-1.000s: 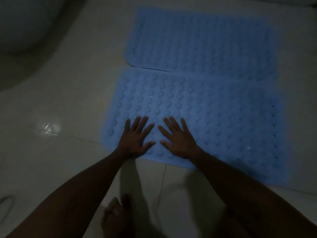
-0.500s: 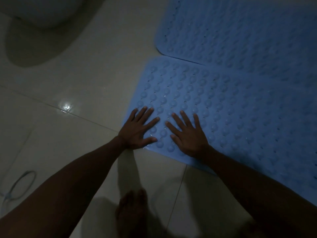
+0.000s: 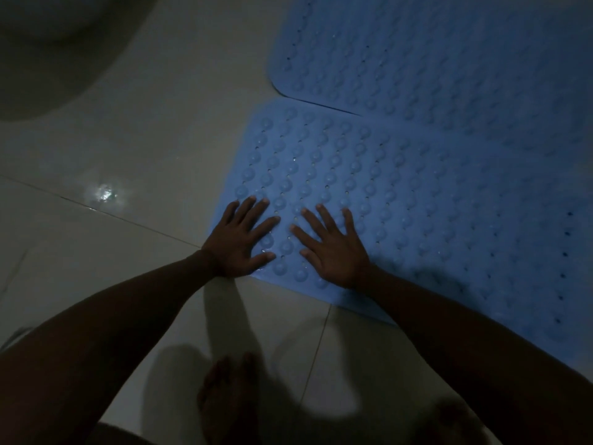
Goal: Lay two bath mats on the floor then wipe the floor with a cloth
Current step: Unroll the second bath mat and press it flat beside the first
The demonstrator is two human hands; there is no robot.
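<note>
Both my hands have held their spot on the near mat's corner while my view slid left.

My left hand (image 3: 239, 240) and right hand (image 3: 333, 248) lie flat, fingers spread, each grip open and holding nothing, pressing the near blue rubber bath mat with raised bumps (image 3: 401, 200) onto the pale glossy tiled floor (image 3: 128, 149). Its long axis runs away to my right, so my right hand is nearer the unpressed stretch. Two mats counted; the second blue mat (image 3: 433, 53) lies just beyond. No cloth in view.

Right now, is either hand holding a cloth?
No. The left hand and the right hand both lie flat, fingers spread, on the near blue mat, and no cloth shows.
</note>
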